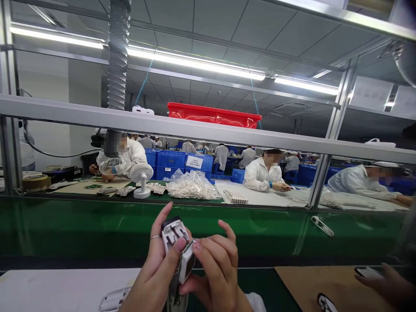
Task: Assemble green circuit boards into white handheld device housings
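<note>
In the head view, my left hand (160, 264) is closed round a long white plastic housing (173, 232) with a dark end cap, its open inner side facing me. Pinched in the fingers of my right hand (216, 264) is a small white rectangular module (186, 262) with a dark face. It sits tilted against the lower part of the housing, and my left thumb lies close to its top edge. Whether the module is joined to the housing, I cannot tell. My fingers hide much of both parts.
A green conveyor belt (81, 229) crosses in front, carrying a white part (322, 226) at right. Another white housing (113, 299) lies lower left. At lower right, another person's hand (390, 286) is over a brown board (299, 286). A metal shelf beam (208, 130) spans above.
</note>
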`<action>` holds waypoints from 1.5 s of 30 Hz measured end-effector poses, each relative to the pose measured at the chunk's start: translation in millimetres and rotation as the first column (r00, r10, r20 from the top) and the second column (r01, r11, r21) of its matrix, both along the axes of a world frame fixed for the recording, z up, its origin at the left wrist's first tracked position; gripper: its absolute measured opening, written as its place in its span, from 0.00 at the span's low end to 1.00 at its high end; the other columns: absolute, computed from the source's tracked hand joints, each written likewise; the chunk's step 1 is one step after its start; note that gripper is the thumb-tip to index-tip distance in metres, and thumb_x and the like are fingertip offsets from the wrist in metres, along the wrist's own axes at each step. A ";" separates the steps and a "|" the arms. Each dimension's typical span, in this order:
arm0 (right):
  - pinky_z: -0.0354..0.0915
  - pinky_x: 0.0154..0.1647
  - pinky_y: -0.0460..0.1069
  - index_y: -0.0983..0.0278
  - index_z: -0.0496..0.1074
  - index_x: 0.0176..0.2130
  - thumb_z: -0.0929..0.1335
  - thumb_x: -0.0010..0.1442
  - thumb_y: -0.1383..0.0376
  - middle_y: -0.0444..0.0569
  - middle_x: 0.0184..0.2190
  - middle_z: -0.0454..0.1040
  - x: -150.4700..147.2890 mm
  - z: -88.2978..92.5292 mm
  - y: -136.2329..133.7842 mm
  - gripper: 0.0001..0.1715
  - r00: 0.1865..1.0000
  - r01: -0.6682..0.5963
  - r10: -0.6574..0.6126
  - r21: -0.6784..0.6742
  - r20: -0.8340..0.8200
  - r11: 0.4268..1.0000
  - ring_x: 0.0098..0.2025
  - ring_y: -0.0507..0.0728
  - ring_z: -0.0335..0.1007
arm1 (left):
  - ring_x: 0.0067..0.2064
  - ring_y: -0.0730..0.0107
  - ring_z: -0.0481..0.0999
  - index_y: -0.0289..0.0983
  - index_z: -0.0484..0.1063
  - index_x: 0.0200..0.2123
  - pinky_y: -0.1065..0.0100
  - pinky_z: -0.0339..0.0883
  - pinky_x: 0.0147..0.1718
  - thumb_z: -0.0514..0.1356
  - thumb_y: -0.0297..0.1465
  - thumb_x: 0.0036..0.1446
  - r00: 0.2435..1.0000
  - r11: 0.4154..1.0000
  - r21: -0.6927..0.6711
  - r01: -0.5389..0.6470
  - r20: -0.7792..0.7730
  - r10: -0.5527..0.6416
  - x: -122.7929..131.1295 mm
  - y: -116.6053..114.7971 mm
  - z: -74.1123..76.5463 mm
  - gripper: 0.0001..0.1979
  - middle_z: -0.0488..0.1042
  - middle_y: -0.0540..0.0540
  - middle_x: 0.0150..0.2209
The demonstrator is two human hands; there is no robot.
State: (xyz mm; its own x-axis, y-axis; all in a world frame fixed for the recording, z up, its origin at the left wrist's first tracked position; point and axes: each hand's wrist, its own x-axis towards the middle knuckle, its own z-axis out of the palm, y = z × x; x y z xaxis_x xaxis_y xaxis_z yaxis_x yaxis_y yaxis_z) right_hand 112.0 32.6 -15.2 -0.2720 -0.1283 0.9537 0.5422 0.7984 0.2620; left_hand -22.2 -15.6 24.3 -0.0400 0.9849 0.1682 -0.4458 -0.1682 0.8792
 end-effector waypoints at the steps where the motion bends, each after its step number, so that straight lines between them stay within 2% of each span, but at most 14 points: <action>1: 0.54 0.60 0.68 0.71 0.65 0.50 0.60 0.66 0.54 0.54 0.39 0.72 0.0 0.3 1.1 0.24 1.000 -0.009 0.009 -0.020 -0.003 1.000 0.46 0.59 0.65 | 0.32 0.71 0.71 0.54 0.48 0.63 0.72 0.66 0.33 0.61 0.43 0.54 1.000 0.999 0.027 0.018 0.022 -0.019 -0.8 2.9 -2.1 0.36 0.72 0.51 0.35; 4: 0.53 0.60 0.68 0.71 0.63 0.52 0.59 0.66 0.53 0.55 0.41 0.71 -1.0 -0.4 4.1 0.26 0.999 -0.042 0.042 -0.076 -0.010 0.996 0.47 0.59 0.65 | 0.31 0.67 0.72 0.50 0.42 0.65 0.68 0.67 0.31 0.66 0.38 0.45 0.990 0.986 0.140 0.095 0.092 -0.108 -3.5 12.7 -8.6 0.48 0.72 0.50 0.33; 7: 0.52 0.60 0.68 0.71 0.61 0.54 0.59 0.66 0.53 0.55 0.42 0.70 -1.7 -1.8 6.2 0.27 0.998 -0.067 0.066 -0.103 -0.010 0.992 0.47 0.60 0.64 | 0.29 0.67 0.72 0.50 0.41 0.65 0.67 0.66 0.29 0.66 0.32 0.41 0.987 0.970 0.215 0.111 0.094 -0.134 -5.7 21.6 -13.5 0.52 0.73 0.50 0.32; 12: 0.52 0.60 0.67 0.71 0.60 0.55 0.60 0.66 0.53 0.55 0.43 0.70 -0.9 -1.1 5.8 0.28 0.996 -0.089 0.089 -0.133 -0.001 0.987 0.48 0.60 0.64 | 0.29 0.69 0.71 0.51 0.43 0.65 0.69 0.66 0.30 0.64 0.29 0.42 0.988 0.969 0.228 0.098 0.091 -0.121 -7.1 23.1 -16.5 0.49 0.73 0.51 0.32; 17: 0.52 0.61 0.65 0.71 0.63 0.53 0.59 0.66 0.53 0.55 0.42 0.72 1.7 2.4 3.6 0.26 0.998 -0.028 0.034 -0.115 0.047 0.993 0.47 0.59 0.64 | 0.35 0.71 0.72 0.53 0.45 0.64 0.71 0.65 0.35 0.59 0.29 0.52 0.999 0.992 0.113 0.051 0.002 -0.051 -7.5 13.7 -12.9 0.39 0.72 0.50 0.39; 22: 0.53 0.61 0.65 0.71 0.67 0.49 0.61 0.65 0.55 0.54 0.39 0.74 -0.7 10.7 -0.4 0.23 0.999 0.029 -0.026 -0.059 0.047 0.998 0.45 0.59 0.66 | 0.32 0.64 0.72 0.44 0.48 0.64 0.66 0.67 0.33 0.66 0.37 0.45 0.995 0.981 0.184 0.057 0.074 -0.072 -6.5 18.3 -7.5 0.45 0.73 0.48 0.32; 26: 0.52 0.63 0.61 0.70 0.71 0.44 0.63 0.65 0.56 0.51 0.37 0.76 -5.9 17.9 -6.3 0.20 0.998 0.068 -0.068 -0.038 0.011 0.997 0.43 0.57 0.67 | 0.32 0.67 0.72 0.46 0.56 0.59 0.68 0.67 0.33 0.62 0.46 0.52 0.996 0.995 0.101 -0.006 0.092 -0.003 -2.3 18.0 -9.1 0.33 0.72 0.49 0.33; 28: 0.51 0.64 0.61 0.70 0.73 0.43 0.64 0.64 0.58 0.50 0.36 0.76 -8.1 19.7 -9.6 0.18 0.996 0.087 -0.087 -0.028 -0.001 0.996 0.43 0.57 0.67 | 0.34 0.68 0.72 0.47 0.58 0.55 0.70 0.67 0.34 0.60 0.52 0.50 0.997 0.994 0.109 -0.026 0.073 0.018 -0.3 15.0 -10.9 0.32 0.71 0.50 0.34; 30: 0.50 0.64 0.61 0.70 0.73 0.43 0.64 0.64 0.61 0.49 0.36 0.76 -9.6 20.6 -12.4 0.15 0.994 0.109 -0.109 -0.026 -0.013 0.994 0.43 0.57 0.67 | 0.36 0.69 0.71 0.48 0.58 0.54 0.72 0.66 0.36 0.62 0.51 0.48 0.999 0.991 0.130 -0.043 0.027 0.039 1.0 11.9 -11.9 0.33 0.70 0.51 0.35; 32: 0.49 0.64 0.61 0.69 0.74 0.43 0.65 0.63 0.64 0.48 0.36 0.76 -10.5 21.0 -14.5 0.12 0.990 0.139 -0.140 -0.034 -0.029 0.990 0.42 0.57 0.67 | 0.38 0.71 0.70 0.49 0.56 0.56 0.74 0.65 0.37 0.63 0.45 0.51 0.999 0.992 0.119 -0.048 -0.017 0.050 1.4 9.6 -11.4 0.31 0.70 0.52 0.36; 35: 0.47 0.66 0.59 0.67 0.75 0.44 0.66 0.63 0.61 0.47 0.35 0.77 -11.3 21.9 -16.2 0.14 0.986 0.154 -0.157 -0.052 -0.055 0.987 0.39 0.56 0.67 | 0.35 0.72 0.71 0.49 0.55 0.58 0.74 0.65 0.37 0.61 0.42 0.56 0.999 0.996 0.082 -0.029 -0.015 0.030 0.9 8.3 -8.7 0.29 0.70 0.51 0.37; 38: 0.48 0.65 0.59 0.66 0.74 0.45 0.66 0.61 0.53 0.48 0.34 0.77 -11.2 22.7 -16.3 0.21 0.983 0.126 -0.137 -0.097 -0.120 0.987 0.38 0.57 0.66 | 0.31 0.71 0.71 0.47 0.50 0.61 0.71 0.66 0.33 0.63 0.43 0.53 0.999 0.990 0.140 0.006 0.040 -0.012 -0.3 8.7 -5.9 0.36 0.71 0.48 0.37; 40: 0.51 0.63 0.60 0.65 0.74 0.45 0.65 0.60 0.50 0.49 0.34 0.76 -10.3 23.3 -16.1 0.24 0.983 0.105 -0.122 -0.121 -0.137 0.987 0.38 0.58 0.66 | 0.30 0.69 0.72 0.46 0.47 0.63 0.70 0.66 0.30 0.62 0.44 0.53 0.996 0.990 0.132 0.056 0.055 -0.063 -1.3 9.2 -4.9 0.39 0.72 0.47 0.36; 45: 0.50 0.63 0.63 0.63 0.74 0.45 0.65 0.60 0.50 0.48 0.34 0.76 -6.2 25.0 -17.0 0.22 0.988 0.117 -0.132 -0.157 -0.084 0.981 0.37 0.58 0.67 | 0.33 0.69 0.73 0.49 0.48 0.63 0.72 0.65 0.32 0.58 0.44 0.57 0.994 0.993 0.064 0.098 0.043 -0.101 -2.6 9.3 -5.0 0.34 0.73 0.47 0.36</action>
State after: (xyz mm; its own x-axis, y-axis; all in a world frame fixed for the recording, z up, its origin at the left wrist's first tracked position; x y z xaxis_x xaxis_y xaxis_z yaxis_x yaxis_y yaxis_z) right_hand 105.8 15.6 9.9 -0.1856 0.0487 0.9814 0.6562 0.7496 0.0869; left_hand -24.8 -6.3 19.4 0.0484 0.9723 0.2286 -0.5029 -0.1740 0.8466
